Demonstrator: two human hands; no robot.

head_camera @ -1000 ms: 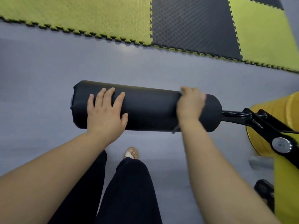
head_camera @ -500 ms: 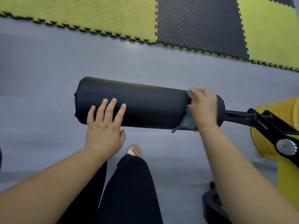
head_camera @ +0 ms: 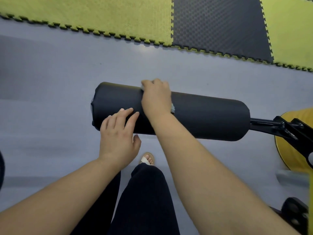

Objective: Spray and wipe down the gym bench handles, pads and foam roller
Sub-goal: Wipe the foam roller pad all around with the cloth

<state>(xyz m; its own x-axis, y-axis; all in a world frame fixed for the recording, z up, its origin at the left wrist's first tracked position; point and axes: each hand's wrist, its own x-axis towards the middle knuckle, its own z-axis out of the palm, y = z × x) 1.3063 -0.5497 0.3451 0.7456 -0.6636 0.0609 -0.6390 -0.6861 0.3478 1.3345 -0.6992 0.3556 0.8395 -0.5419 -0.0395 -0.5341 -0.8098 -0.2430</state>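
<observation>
A long black foam roller [head_camera: 208, 116] lies crosswise in the middle of the view, fixed at its right end to a black metal arm [head_camera: 277, 125]. My right hand [head_camera: 156, 97] presses a pale cloth [head_camera: 172, 108] onto the roller's top, left of its middle; only the cloth's edges peek out under the palm. My left hand [head_camera: 118, 134] rests flat on the roller's near side close to the left end, fingers spread, holding nothing. The bench's yellow pad [head_camera: 294, 150] shows at the right edge.
The floor [head_camera: 50, 99] is grey, and beyond it lie interlocking yellow and black foam mats [head_camera: 211, 22]. My dark trouser legs and a sandalled foot [head_camera: 148, 159] stand just below the roller. Black bench parts [head_camera: 294, 212] sit at the bottom right.
My right hand has slid the cloth leftward along the roller, from its right end to left of the middle. My left hand stayed near the left end, slipping a little lower.
</observation>
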